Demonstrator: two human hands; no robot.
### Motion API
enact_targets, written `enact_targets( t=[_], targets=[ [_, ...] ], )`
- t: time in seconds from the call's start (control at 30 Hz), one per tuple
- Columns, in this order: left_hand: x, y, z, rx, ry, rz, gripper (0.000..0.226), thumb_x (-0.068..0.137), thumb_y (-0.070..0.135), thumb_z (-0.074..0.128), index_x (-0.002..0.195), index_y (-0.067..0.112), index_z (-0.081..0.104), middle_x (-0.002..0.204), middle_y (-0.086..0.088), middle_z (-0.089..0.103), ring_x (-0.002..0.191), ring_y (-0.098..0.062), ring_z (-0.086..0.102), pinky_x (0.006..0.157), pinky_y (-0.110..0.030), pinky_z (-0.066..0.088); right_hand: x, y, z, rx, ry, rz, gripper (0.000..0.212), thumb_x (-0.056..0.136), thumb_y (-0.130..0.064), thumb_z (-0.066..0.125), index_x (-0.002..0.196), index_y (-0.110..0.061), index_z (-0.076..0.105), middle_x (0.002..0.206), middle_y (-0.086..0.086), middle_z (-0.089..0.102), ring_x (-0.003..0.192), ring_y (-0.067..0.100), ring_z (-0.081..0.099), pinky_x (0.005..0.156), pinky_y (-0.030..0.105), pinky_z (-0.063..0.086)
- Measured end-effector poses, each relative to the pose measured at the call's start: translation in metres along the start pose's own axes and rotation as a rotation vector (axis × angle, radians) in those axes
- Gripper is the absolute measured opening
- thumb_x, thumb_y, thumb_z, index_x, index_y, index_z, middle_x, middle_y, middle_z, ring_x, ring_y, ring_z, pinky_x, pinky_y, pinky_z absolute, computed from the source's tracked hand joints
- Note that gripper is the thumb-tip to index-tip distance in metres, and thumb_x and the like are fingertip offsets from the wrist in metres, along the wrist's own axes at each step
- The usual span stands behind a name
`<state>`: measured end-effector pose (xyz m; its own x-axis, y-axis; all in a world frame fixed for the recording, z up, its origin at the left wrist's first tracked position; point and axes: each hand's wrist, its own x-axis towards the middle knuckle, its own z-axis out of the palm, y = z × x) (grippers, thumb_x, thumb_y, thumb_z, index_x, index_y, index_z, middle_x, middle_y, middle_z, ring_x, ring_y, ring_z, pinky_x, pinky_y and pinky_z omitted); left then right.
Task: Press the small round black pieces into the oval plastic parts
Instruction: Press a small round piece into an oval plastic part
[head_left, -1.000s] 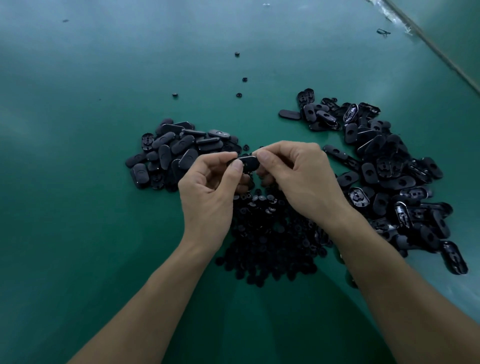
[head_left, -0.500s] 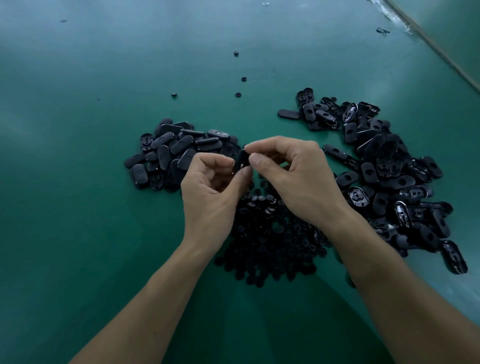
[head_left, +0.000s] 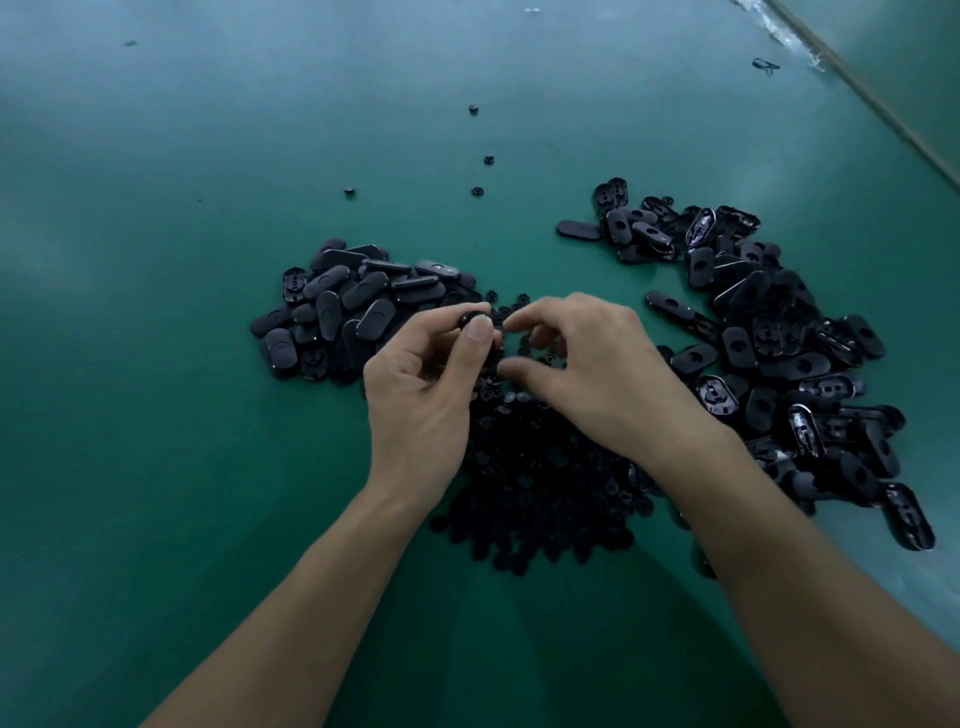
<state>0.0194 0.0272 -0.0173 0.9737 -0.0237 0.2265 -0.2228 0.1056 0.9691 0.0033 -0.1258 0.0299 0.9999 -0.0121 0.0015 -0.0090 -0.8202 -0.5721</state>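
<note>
- The left hand (head_left: 421, 395) was raised just above the green table surface (head_left: 182, 467), its thumb and curled fingers pinching one black oval plastic part (head_left: 472, 318) at the fingertips.
- That held oval part sat between the two hands, above the far edge of the middle heap, and only its top edge showed past the thumb.
- The right hand (head_left: 602, 379) hung just beside the left with its fingers loosely curled; forefinger and thumb were spread apart, and nothing showed between them.
- The tips of the right hand pointed down at the heap of small round black pieces (head_left: 545, 488), which lay on the table under and between both wrists.
- Whether the right fingertips touched those pieces could not be told.
- A pile of black oval plastic parts (head_left: 353, 306) lay on the left, just beyond the left hand, most of them smooth side up.
- A larger, looser spread of black oval parts (head_left: 779, 358) lay on the right, beside the right forearm; several showed a round hole, others their ribbed hollow side.
- Four stray small round black pieces lay apart on the far table: one (head_left: 473, 109) farthest, one (head_left: 488, 160) nearer, one (head_left: 477, 192) nearer again, and one (head_left: 349, 191) to the left.
- A pale table edge (head_left: 857, 88) ran slantwise across the far right corner, with a small dark scrap (head_left: 764, 65) near it.
</note>
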Motion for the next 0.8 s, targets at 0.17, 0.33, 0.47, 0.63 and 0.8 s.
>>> enact_targets(
  t=[0.17,0.33,0.47,0.63,0.8],
  targets=[
    [0.001,0.001,0.001,-0.019,0.056,-0.015,0.009,0.097,0.015,0.066,0.101,0.021,0.072,0.083,0.012,0.072,0.067,-0.003,0.063,0.064,-0.023,0.055,-0.003,0.001,0.009,-0.066,-0.058,0.012,0.020,0.092,-0.040,0.068,0.108,-0.029,0.071,0.101,-0.006,0.053,0.102,0.014,0.054,0.093,0.038,0.050],
    [0.001,0.002,0.001,-0.045,0.050,-0.037,0.007,0.095,0.013,0.069,0.100,0.018,0.071,0.083,0.010,0.072,0.070,-0.005,0.066,0.067,-0.026,0.058,0.000,0.000,0.014,-0.059,-0.004,0.010,0.017,0.090,-0.040,0.070,0.102,-0.028,0.069,0.093,-0.010,0.052,0.090,0.011,0.054,0.085,0.036,0.051],
    [0.000,0.001,0.001,-0.057,0.065,-0.068,0.010,0.089,0.016,0.074,0.096,0.022,0.070,0.084,0.005,0.073,0.075,-0.010,0.069,0.067,-0.035,0.061,0.001,-0.005,0.016,-0.043,-0.030,-0.038,0.028,0.090,-0.046,0.068,0.110,-0.026,0.065,0.093,-0.007,0.053,0.088,0.013,0.051,0.080,0.035,0.049],
    [0.000,0.002,0.000,-0.039,0.057,-0.037,0.011,0.090,0.015,0.075,0.093,0.024,0.071,0.087,0.006,0.075,0.078,-0.008,0.069,0.071,-0.021,0.055,0.004,-0.007,0.020,0.000,-0.026,-0.060,0.011,0.095,-0.031,0.067,0.091,-0.020,0.064,0.083,-0.005,0.050,0.080,0.018,0.051,0.075,0.039,0.048],
    [0.001,0.002,0.000,-0.035,0.090,-0.043,0.008,0.091,0.017,0.074,0.092,0.023,0.070,0.081,0.007,0.072,0.068,-0.007,0.062,0.063,-0.022,0.051,0.005,-0.005,0.019,0.071,0.051,-0.026,0.011,0.089,-0.024,0.073,0.099,-0.019,0.073,0.087,-0.007,0.067,0.080,0.010,0.061,0.078,0.029,0.052]
  ],
)
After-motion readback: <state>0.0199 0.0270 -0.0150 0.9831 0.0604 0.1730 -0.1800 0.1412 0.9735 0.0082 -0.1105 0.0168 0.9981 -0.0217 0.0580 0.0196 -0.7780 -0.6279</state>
